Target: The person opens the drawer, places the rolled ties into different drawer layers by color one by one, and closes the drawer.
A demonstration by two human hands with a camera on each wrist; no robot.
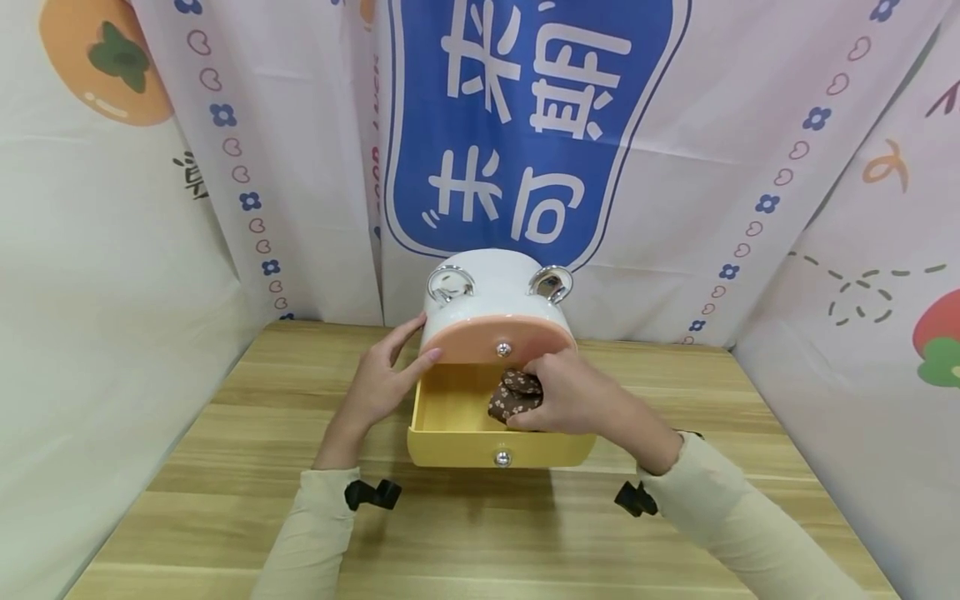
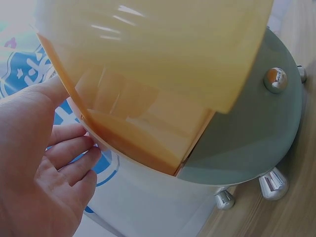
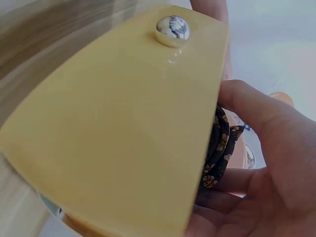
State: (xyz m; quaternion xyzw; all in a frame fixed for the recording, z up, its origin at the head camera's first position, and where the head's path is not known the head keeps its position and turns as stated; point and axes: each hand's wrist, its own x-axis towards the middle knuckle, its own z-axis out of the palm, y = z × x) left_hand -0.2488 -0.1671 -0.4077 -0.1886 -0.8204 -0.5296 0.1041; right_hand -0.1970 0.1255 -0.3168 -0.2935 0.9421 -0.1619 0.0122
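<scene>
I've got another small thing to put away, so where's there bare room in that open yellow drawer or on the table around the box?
The yellow drawer is bare on its left; the right hand and brown floral cloth crowd its right. The wooden table is bare beside both sleeves and in front; the left hand touches the box.

Left arm: enters from about 7 o'clock in the head view, forearm angled toward 1 o'clock, cream sleeve ending at the wrist.
Left hand (image 1: 378,386): fingers straight and spread, fingertips pointing toward 2 o'clock, laid flat in contact; nothing is gripped.
Right arm: enters from about 4 o'clock, forearm angled toward 10 o'clock, cream sleeve.
Right hand (image 1: 573,393): back up, fingers curled downward, thumb and fingers pinching.
Both wrists: each carries a black mount.
</scene>
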